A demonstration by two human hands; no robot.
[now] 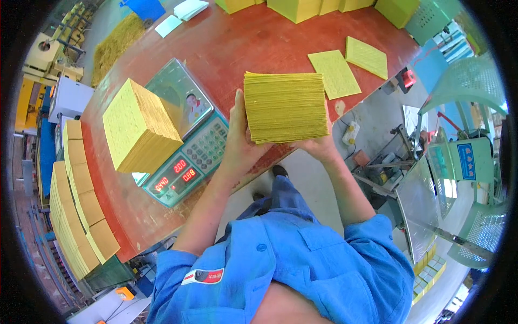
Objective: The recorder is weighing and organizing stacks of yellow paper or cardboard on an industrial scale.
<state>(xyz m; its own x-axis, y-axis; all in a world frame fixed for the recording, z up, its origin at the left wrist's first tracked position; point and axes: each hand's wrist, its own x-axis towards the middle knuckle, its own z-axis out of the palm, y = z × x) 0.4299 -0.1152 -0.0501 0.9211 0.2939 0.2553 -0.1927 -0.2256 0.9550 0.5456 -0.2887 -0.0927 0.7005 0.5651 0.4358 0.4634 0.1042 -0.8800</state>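
Between my two hands is a thick stack of yellow paper sheets (pixel 286 108), its layered edges facing me, held near the table's front edge. My left hand (pixel 242 132) grips its left side, with the thumb up along it. My right hand (pixel 318 144) supports its lower right side; most of those fingers are hidden behind the stack. To the left, another tall stack of yellow paper (pixel 141 127) rests on or against a digital scale (pixel 186 167) with red lit digits. The scale's metal plate (pixel 178 89) shows beside that stack.
The red table (pixel 226 48) bears two thin yellow paper pieces (pixel 334 73) at the right and larger yellow stacks (pixel 302 8) along the back. White sheets (pixel 186 11) lie at the far left. Brown-yellow bundles (pixel 81 200) line the left side. Green chairs (pixel 464 86) and a metal-framed cart (pixel 394 162) stand at right.
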